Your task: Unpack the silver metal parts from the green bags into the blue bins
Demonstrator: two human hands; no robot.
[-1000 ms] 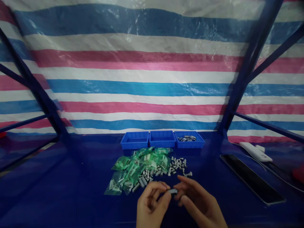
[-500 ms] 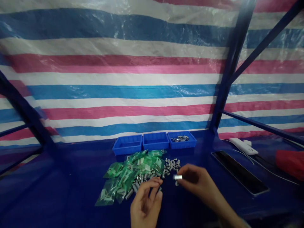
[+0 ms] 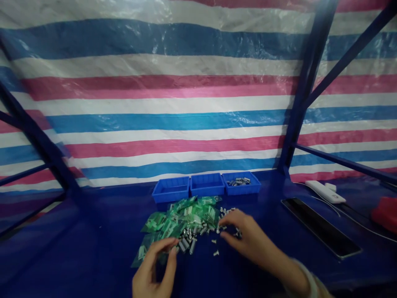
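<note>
Left hand [image 3: 146, 272] low in view, fingers [image 3: 161, 244] bent forward, thumb [image 3: 169, 267] apart from them, gap showing between. Right hand [image 3: 246, 233] higher, pointing up-left, thumb and index tips close together, grip unclear; wrist fairly straight, forearm [image 3: 279, 263] slanting to lower right.

Before you lie loose metal parts [image 3: 192, 246], smooth and shiny, with bags [image 3: 195, 213] of thin, glossy, see-through plastic. Your trays [image 3: 207, 191] look moulded in plastic; your tabletop [image 3: 102, 256] shows a soft sheen. The striped sheet [image 3: 173, 103] facing you is plastic (note its creases, picked out by glare). The phone [image 3: 321, 227] has a smooth, glossy face.
</note>
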